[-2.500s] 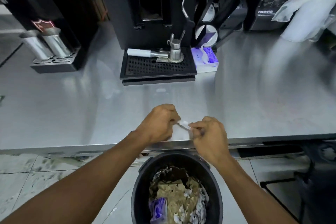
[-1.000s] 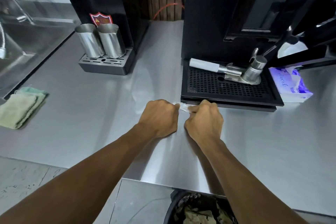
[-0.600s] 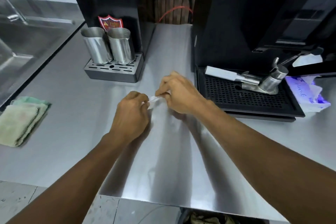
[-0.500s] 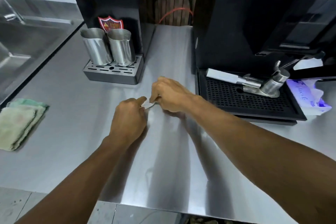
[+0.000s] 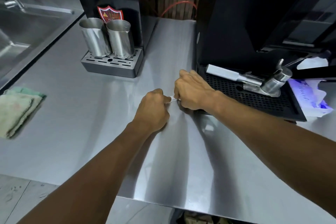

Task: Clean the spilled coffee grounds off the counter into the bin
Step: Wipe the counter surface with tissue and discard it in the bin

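Observation:
Both my hands rest on the steel counter point(image 5: 76, 114), just left of the black drip tray. My left hand point(image 5: 153, 108) and my right hand point(image 5: 190, 92) are each closed on one end of a small white tissue point(image 5: 172, 99), which is stretched between them close to the surface. Only a thin strip of the tissue shows between the fingers. I see no coffee grounds on the counter around the hands. A sliver of the bin point(image 5: 198, 219) with crumpled waste in it peeks out under the counter's front edge.
A black coffee machine point(image 5: 254, 14) with a drip tray point(image 5: 254, 96) and a portafilter point(image 5: 254, 80) stands right of my hands. Two steel jugs point(image 5: 107, 39) sit on a grey tray behind. A folded green cloth point(image 5: 18, 109) lies far left, a tissue pack point(image 5: 309, 96) far right, a sink point(image 5: 21, 29) at the left.
Since 2.5 s ago my hands carried the tissue from above the bin back onto the counter beside the drip tray. In the last half second they shifted slightly right, toward the tray.

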Demonstrator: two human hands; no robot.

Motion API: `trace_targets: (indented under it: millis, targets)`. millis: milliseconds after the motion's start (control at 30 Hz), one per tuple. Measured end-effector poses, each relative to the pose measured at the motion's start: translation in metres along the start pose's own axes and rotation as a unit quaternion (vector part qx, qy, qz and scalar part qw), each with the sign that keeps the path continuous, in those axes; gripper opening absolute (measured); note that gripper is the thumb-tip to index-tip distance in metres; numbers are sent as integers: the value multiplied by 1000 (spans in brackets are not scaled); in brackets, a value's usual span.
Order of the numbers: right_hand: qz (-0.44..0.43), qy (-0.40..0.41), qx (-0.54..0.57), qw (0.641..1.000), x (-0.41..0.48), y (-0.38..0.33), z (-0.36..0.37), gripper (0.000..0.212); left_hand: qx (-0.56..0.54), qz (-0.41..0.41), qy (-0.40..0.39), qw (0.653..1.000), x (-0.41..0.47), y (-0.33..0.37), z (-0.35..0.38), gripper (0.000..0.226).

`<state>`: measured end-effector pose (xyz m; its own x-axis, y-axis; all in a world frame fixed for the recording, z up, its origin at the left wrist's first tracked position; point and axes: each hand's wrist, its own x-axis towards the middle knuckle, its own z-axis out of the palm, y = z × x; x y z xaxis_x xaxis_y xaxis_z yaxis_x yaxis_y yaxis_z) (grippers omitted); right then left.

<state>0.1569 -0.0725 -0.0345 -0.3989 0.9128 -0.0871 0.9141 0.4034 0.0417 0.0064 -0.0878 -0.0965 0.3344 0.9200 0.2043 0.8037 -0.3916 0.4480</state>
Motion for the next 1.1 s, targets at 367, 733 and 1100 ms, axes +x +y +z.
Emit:
trace_targets:
  millis: [367, 733, 1100]
  targets:
    - [-28, 6, -28, 999, -67, -16, 9, 19, -11, 48, 1, 999, -51, 37, -2, 24]
    - [-11, -4, 124, 992, -162, -11, 33, 23, -2, 28, -7, 1000, -130, 97, 8, 25]
    - [43, -15, 276, 960, -280, 11, 53, 21, -32, 29, -31, 999, -201, 177, 37, 23]
